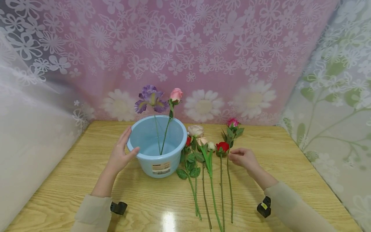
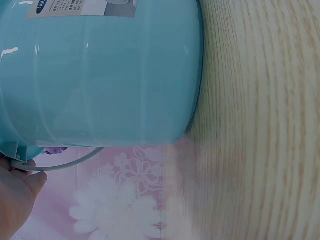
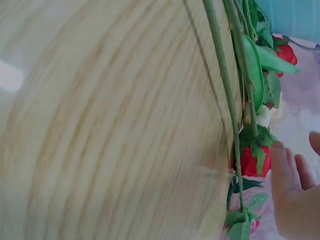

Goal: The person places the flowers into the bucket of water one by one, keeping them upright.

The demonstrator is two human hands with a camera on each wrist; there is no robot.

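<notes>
A light blue bucket [image 1: 145, 141] stands on the left of the worktop [image 1: 139, 206], with a purple iris [image 1: 151, 98] and a pink rose [image 1: 176, 94] upright but leaning inside it. The left hand [image 1: 119, 153] holds the bucket's left side, thumb over the rim and the other fingers against the outside. The remaining flowers lie to the right of the bucket, heads far and stems near: a cream rose [image 1: 195, 130], a white bud [image 1: 211, 147], a red rose [image 1: 222, 147] and, outermost, a magenta rose [image 1: 233, 122]. The right hand [image 1: 245, 159] is just beside the magenta rose's stem, fingers extended and thumb apart, with no grip visible; whether the fingertips touch the stem is unclear. The step in hand looks like picking up this rose for the bucket. The next move probably calls for pinching that stem without snagging the red rose, then lifting it high enough to pass the rim.
</notes>
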